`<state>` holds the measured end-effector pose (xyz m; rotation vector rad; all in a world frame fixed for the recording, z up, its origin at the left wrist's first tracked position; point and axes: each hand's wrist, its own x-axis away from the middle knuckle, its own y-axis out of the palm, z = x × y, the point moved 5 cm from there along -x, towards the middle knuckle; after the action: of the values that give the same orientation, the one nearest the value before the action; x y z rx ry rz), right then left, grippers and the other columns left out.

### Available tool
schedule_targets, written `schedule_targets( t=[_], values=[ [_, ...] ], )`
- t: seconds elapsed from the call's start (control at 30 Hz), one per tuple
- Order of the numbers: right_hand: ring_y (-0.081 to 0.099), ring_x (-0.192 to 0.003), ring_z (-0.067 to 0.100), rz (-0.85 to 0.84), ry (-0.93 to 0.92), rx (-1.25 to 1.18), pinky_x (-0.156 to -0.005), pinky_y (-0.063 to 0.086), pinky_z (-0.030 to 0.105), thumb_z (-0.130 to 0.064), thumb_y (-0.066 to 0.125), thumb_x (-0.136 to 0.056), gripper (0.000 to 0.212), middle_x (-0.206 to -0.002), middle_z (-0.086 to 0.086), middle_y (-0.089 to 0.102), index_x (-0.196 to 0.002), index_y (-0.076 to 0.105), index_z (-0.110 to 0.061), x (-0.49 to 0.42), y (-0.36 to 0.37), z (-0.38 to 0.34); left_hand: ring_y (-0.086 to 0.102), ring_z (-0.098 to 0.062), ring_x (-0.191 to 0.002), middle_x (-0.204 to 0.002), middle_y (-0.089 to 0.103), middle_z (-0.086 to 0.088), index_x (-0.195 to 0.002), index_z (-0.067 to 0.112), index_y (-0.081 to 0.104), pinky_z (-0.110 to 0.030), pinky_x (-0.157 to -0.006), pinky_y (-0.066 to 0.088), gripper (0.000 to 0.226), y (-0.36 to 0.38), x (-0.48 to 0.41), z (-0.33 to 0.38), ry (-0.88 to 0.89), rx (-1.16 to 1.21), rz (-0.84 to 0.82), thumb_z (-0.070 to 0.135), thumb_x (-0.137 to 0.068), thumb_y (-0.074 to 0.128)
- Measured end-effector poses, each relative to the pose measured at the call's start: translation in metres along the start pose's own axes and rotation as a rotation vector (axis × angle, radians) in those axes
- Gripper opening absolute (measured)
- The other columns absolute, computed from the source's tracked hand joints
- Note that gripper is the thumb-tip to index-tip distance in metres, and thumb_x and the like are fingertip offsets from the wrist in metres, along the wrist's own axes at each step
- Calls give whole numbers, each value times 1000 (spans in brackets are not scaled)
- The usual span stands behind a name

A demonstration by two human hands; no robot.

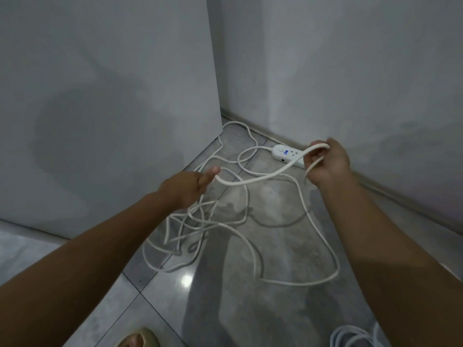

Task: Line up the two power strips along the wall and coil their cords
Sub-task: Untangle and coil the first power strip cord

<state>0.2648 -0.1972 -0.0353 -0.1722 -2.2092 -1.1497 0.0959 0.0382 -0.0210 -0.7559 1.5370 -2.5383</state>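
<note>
My right hand grips a loop of round white cord. My left hand, arm outstretched, pinches the same cord. Power strip: smooth white plastic.

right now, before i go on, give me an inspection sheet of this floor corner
surface: grey tiled floor, glossy, with one light glare
job's things: one white strip on the floor against the wall, partly behind the right grip; second strip not seen
clutter: sandalled foot at the bottom edge
grips: left grip pinches the cord; right grip holds a loop of it
cables: cord in a loose tangle on the floor, one span raised between the grips; a separate coil at the bottom right edge
surroundings: white panel on the left, meeting the wall at the corner
</note>
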Motion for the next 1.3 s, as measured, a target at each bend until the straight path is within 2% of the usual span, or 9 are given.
schedule_targets(
  t=[0.07, 0.17, 0.33, 0.57, 0.87, 0.97, 1.1, 1.2, 1.3],
  values=[
    [54, -35, 5, 54, -24, 81, -44, 49, 18, -20, 46, -99, 30, -48, -2, 55, -70, 43, -16, 0, -2, 6, 54, -21, -53, -57, 56, -9, -80, 7, 67, -30, -64, 44, 93, 5, -1, 6, -11, 402, -89, 77, -83, 6],
    [54, -33, 5, 147, -59, 154, -41, 50, 18, -21, 45, -100, 25, -56, 0, 61, -78, 49, -11, -1, -11, 8, 38, -15, -37, -43, 41, -6, -67, 6, 62, -22, -43, 31, 100, 10, 2, 26, 58, 728, -254, 89, -69, 7],
    [49, -28, 2, 296, -87, 217, -39, 48, 16, -25, 38, -101, 18, -36, -6, 55, -93, 50, -15, -12, -36, 4, 37, -17, -45, -48, 37, -8, -65, 9, 64, -27, -50, 30, 91, -6, 20, 44, 208, 737, -441, 93, -65, 30],
    [52, -32, 4, 154, 133, 314, -42, 49, 15, -40, 44, -97, 32, -43, -1, 60, -87, 57, -12, -6, -32, 22, 20, -13, -44, -48, 23, 1, -49, 24, 26, -23, -46, 20, 64, -23, 18, 47, 173, 501, -47, 74, -68, 61],
    [65, -99, 23, -179, 399, 372, -84, 55, 38, -74, 48, -79, 79, -112, 10, 68, -121, 60, -8, 7, -24, 52, 24, -8, -34, -34, 23, 5, -48, 18, 23, -18, -42, 23, 64, -7, -7, 47, 79, 387, 189, 55, -84, 61],
    [67, -90, 25, -171, 411, 278, -70, 60, 40, -54, 63, -83, 60, -95, 12, 72, -114, 61, -3, 7, -23, 58, 24, -6, -32, -33, 23, 7, -47, 20, 24, -15, -37, 22, 63, 3, -5, 50, 91, 425, 129, 54, -84, 62],
    [67, -63, 17, -205, 432, 257, -67, 60, 33, -27, 67, -86, 22, -67, 2, 63, -81, 62, -6, 14, -21, 66, 25, -5, -30, -32, 23, 8, -45, 21, 24, -13, -35, 21, 64, 12, -5, 54, 96, 411, 81, 55, -82, 63],
    [65, -57, 13, -287, 504, 286, -77, 59, 31, -25, 68, -81, 24, -58, -2, 59, -65, 57, -11, 26, -13, 76, 28, -5, -30, -31, 27, 7, -43, 20, 27, -13, -35, 23, 64, 14, -8, 54, 56, 431, 113, 57, -82, 62],
    [47, -35, 7, -287, 563, 115, -53, 56, 24, -24, 58, -90, 43, -38, -7, 40, -52, 39, -18, 30, -1, 79, 37, -4, -33, -36, 37, 8, -44, 18, 36, -12, -40, 30, 62, 16, -8, 63, 105, 406, 119, 59, -86, 55]
  ],
)
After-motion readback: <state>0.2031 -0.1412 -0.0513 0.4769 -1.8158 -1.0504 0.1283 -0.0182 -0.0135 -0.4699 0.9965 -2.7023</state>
